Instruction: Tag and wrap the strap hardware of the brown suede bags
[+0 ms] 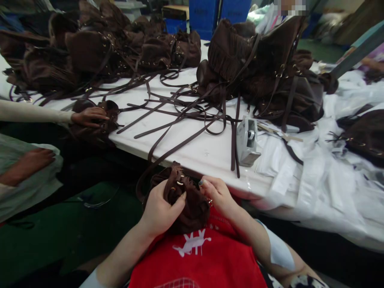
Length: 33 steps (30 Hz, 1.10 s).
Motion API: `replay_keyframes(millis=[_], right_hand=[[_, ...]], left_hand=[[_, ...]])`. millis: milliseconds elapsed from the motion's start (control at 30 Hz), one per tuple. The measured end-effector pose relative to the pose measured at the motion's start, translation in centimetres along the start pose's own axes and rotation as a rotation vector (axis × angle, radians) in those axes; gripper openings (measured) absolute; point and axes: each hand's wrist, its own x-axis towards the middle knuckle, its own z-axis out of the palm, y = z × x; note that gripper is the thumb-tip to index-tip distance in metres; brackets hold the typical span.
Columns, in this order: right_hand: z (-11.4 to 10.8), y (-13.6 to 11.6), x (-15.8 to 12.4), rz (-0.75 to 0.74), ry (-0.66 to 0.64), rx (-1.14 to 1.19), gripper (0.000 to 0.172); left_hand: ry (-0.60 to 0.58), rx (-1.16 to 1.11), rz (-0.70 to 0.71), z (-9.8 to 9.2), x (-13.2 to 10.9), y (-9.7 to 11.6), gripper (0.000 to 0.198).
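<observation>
A small dark brown suede bag (189,208) with metal rings rests on my lap, over a red apron (198,260), just below the table edge. My left hand (160,210) grips its left side, thumb pressed into the suede. My right hand (217,194) pinches the top right edge of the same bag, fingers curled. A long brown strap runs from the bag up onto the white table (198,154).
Piles of brown suede bags (99,48) (264,68) and loose straps (186,114) cover the table. A grey tape dispenser (247,142) stands near its edge, white plastic sheets (330,180) to the right. A co-worker's hand (88,117) rests on a bag at left.
</observation>
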Motion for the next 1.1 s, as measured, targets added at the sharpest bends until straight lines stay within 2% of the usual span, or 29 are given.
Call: replay_keyframes(millis=[267, 467, 633, 900, 1100], right_hand=[[-0.1, -0.4, 1.3, 0.006, 0.066, -0.174, 0.056], [-0.1, -1.2, 2.0, 0.031, 0.066, -0.365, 0.050], [0.0, -1.3, 2.1, 0.051, 0.054, -0.397, 0.049], [0.1, -2.3, 2.2, 0.038, 0.076, -0.406, 0.045], [-0.1, -2.0, 2.2, 0.042, 0.078, -0.418, 0.044]], left_hand=[[-0.038, -0.023, 0.017, -0.2, 0.2, 0.0, 0.015], [-0.031, -0.015, 0.009, -0.1, 0.2, -0.1, 0.016], [-0.034, -0.010, -0.001, 0.0, 0.2, -0.3, 0.015], [-0.023, 0.055, 0.074, 0.3, 0.9, 0.2, 0.011], [-0.027, 0.080, 0.108, 0.5, 1.2, 0.5, 0.013]])
